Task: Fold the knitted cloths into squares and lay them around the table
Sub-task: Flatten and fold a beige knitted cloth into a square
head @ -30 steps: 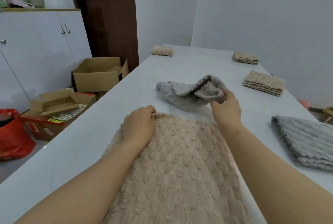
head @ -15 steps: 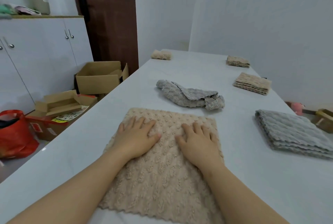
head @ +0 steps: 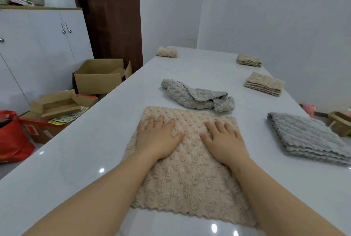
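I press my left hand [head: 157, 139] and right hand [head: 224, 140] flat on the far half of the beige square knitted cloth [head: 190, 182]. My fingers are straight, my palms are down, and the hands lie side by side with a gap between them, gripping nothing. I judge this is to smooth the cloth flat on the glossy white desk [head: 85, 150] so the first fold comes out even.

Just beyond it lies one crumpled grey knitted cloth [head: 197, 97], not yet folded. The folded ones sit along the edges, where the task wants them:
- One folded grey cloth [head: 307, 140] is at my right.
- Two folded beige cloths are farther along that side, the nearer [head: 264, 84] and the farther [head: 248, 60].
- A third folded beige cloth [head: 166, 52] is at the far left corner.

That makes four beige and two grey cloths, six in all.
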Demonstrator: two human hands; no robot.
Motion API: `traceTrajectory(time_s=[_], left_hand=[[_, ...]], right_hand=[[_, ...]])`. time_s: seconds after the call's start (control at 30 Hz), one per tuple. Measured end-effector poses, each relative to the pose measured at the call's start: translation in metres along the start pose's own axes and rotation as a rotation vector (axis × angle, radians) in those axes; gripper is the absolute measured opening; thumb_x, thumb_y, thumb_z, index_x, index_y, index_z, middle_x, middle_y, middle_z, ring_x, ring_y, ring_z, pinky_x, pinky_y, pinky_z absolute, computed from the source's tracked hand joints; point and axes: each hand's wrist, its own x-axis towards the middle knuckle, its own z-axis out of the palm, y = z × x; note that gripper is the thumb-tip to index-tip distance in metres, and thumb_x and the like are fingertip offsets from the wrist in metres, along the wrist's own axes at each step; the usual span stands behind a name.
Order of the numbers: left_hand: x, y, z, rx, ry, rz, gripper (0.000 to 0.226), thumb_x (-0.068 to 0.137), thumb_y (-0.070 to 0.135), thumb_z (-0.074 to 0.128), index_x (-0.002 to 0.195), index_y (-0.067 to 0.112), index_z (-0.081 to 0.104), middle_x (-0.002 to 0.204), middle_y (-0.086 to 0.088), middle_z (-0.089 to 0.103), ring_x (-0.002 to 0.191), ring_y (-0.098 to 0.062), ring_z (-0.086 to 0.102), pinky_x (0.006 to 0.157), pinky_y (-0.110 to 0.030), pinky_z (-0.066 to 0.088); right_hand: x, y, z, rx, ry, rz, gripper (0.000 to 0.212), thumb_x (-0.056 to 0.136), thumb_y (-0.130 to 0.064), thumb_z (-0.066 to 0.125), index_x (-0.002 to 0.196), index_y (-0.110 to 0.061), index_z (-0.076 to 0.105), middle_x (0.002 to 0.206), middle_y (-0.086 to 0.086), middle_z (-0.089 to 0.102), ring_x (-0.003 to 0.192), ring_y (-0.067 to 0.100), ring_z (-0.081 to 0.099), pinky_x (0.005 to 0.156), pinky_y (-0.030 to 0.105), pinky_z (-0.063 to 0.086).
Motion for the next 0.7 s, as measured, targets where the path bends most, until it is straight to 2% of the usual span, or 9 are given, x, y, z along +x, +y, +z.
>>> traceTrajectory(time_s=[0.1, 0.2, 0.37, 0.53, 0.7], left_hand=[[-0.004, -0.003, -0.006, -0.032, -0.004, 0.015, 0.064, 0.091, 0.063, 0.018, 0.148, 0.035, 0.004, 0.159, 0.001, -0.003, 0.146, -0.024, -0.006, 0.116, -0.048, -0.003], [-0.023, -0.006, -0.015, -0.034, 0.094, 0.097, 0.06, 0.095, 0.055, 0.018, 0.148, 0.034, 0.001, 0.158, 0.005, -0.007, 0.145, -0.019, -0.009, 0.116, -0.045, -0.004], [-0.06, -0.019, -0.002, 0.053, -0.038, 0.13, 0.06, 0.092, 0.061, 0.014, 0.147, 0.038, 0.003, 0.158, 0.008, -0.003, 0.146, -0.016, -0.005, 0.117, -0.044, -0.002], [-0.068, -0.02, -0.004, 0.032, -0.006, 0.068, 0.059, 0.094, 0.058, 0.014, 0.148, 0.036, 0.004, 0.159, 0.004, -0.001, 0.146, -0.019, -0.003, 0.117, -0.045, 0.0], [-0.094, -0.023, 0.0, 0.073, -0.013, 0.198, 0.059, 0.094, 0.057, 0.014, 0.148, 0.035, 0.003, 0.158, 0.008, -0.003, 0.146, -0.016, -0.005, 0.118, -0.044, -0.001]], right_hand=[[-0.007, -0.003, -0.003, 0.023, 0.05, 0.002, 0.058, 0.096, -0.053, 0.021, 0.149, -0.034, 0.01, 0.159, -0.002, 0.003, 0.146, 0.022, 0.0, 0.118, 0.041, 0.002], [-0.022, -0.008, -0.006, 0.029, 0.049, -0.01, 0.057, 0.097, -0.051, 0.021, 0.149, -0.033, 0.009, 0.159, -0.002, 0.002, 0.146, 0.022, -0.001, 0.117, 0.042, 0.002], [-0.05, -0.01, 0.002, 0.021, -0.025, -0.004, 0.058, 0.096, -0.055, 0.018, 0.149, -0.034, 0.01, 0.159, -0.002, 0.002, 0.146, 0.022, 0.0, 0.117, 0.042, 0.0], [-0.074, -0.007, 0.001, 0.012, 0.018, 0.051, 0.062, 0.096, -0.053, 0.019, 0.15, -0.025, 0.009, 0.159, 0.001, 0.003, 0.146, 0.023, 0.001, 0.117, 0.04, 0.003], [-0.102, -0.006, 0.005, 0.012, -0.008, -0.062, 0.06, 0.095, -0.055, 0.018, 0.149, -0.032, 0.008, 0.159, -0.003, 0.002, 0.146, 0.02, 0.0, 0.117, 0.037, 0.0]])
